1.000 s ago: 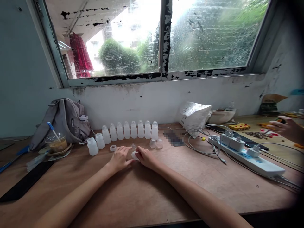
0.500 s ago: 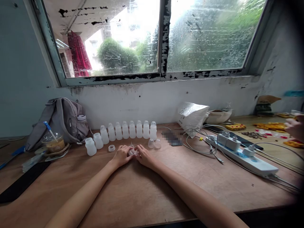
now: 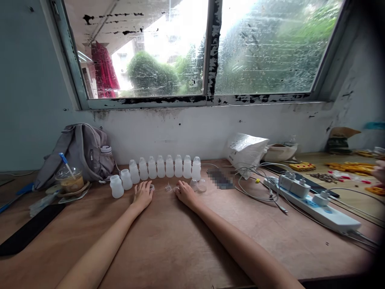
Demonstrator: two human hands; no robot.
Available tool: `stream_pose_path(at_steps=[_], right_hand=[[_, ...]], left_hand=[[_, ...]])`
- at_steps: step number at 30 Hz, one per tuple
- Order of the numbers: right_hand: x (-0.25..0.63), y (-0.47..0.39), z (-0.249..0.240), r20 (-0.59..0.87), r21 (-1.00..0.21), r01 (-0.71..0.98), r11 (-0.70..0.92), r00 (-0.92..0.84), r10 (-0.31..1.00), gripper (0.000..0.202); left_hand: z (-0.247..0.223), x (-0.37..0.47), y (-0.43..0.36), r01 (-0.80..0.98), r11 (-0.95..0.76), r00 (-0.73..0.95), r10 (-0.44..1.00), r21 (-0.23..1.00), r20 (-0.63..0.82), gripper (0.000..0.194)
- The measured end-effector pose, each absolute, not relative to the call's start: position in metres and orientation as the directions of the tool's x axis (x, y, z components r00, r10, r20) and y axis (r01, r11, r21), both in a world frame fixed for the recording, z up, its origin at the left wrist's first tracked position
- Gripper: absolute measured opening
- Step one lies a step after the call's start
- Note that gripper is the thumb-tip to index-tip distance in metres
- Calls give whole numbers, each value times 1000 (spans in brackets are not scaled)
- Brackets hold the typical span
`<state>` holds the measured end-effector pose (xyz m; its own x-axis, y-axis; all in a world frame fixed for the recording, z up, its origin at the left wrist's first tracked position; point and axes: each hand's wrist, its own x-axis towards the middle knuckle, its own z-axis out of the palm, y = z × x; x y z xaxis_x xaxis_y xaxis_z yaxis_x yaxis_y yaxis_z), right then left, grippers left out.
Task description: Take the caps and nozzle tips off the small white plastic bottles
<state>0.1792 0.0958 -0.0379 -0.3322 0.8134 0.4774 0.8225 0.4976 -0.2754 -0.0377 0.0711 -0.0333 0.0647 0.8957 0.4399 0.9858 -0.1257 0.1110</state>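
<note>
My left hand (image 3: 143,194) rests low over the tabletop, its fingers around a pale plastic ring (image 3: 152,187) that shows only at its right edge. Between my hands a clear bottle nipple (image 3: 168,187) stands on the wood, tip up. My right hand (image 3: 185,193) is bent, with its fingertips on a small clear ring (image 3: 176,189). Behind them runs a curved row of several frosted baby bottles (image 3: 169,166) with clear domed caps. Two open bottles (image 3: 116,187) stand at its left end. Clear domed caps (image 3: 202,186) lie just beyond my right hand.
A grey backpack (image 3: 81,148), a drink cup (image 3: 70,180) and a black flat object (image 3: 30,228) are at left. To the right are a pixelated dark item (image 3: 221,179), a white bag (image 3: 246,150), loose cables and a power strip (image 3: 315,204). Another person's hand (image 3: 379,170) shows at far right.
My hands have moved apart from the clear pieces they held together. The left went left onto the ring lying there; the nipple now stands uncovered. The view has shifted slightly.
</note>
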Motion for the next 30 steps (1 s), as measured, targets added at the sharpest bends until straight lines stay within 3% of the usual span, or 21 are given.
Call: stream_pose_path(at_steps=[15,26,30], right_hand=[[154,118,-40,467,-237,811,534,-387,795,24],[159,122,-43,514,-338,745,575,-366,776,26],[162,125,-45,536,-375,709,597,-360,764,31]], left_hand=[[-32,-33,66,994,-55,11,905,92,424,33],[-34,-33,66,996,-57,16,869,69,494,34],[-18,-40,75,996,-73,32,805,47,592,38]])
